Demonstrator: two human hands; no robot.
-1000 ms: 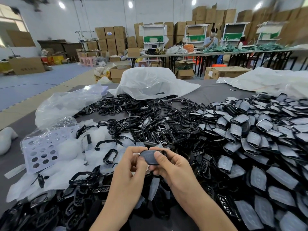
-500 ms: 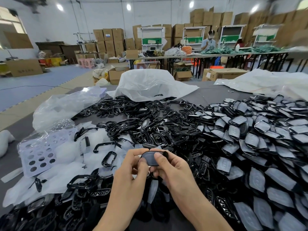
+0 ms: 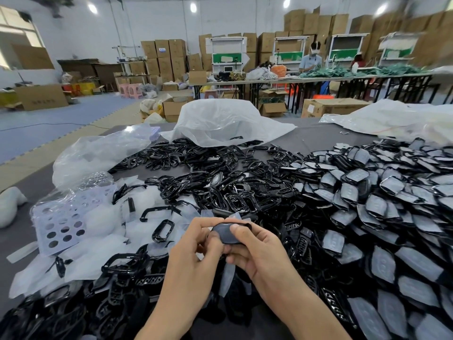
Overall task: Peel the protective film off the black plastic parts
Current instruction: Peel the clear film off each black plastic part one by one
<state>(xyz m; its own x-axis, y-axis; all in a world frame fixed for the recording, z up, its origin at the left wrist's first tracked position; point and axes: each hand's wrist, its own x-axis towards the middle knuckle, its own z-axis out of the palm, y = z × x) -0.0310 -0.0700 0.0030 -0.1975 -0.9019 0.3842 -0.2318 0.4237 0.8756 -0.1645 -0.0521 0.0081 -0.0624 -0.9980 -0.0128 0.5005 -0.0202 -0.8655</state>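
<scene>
Left hand and right hand still pinch same black plastic part; film (edge barely visible) not lifted yet.

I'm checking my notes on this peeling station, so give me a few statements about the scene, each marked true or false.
1. The left hand and the right hand both hold one black part. True.
2. The film-covered parts are heaped on the person's left. False: they lie on the right.
3. A lilac tray with round holes lies at the left. True.
4. The white plastic bag lies under the hands. False: it lies far beyond them, behind the bare black frames.
</scene>
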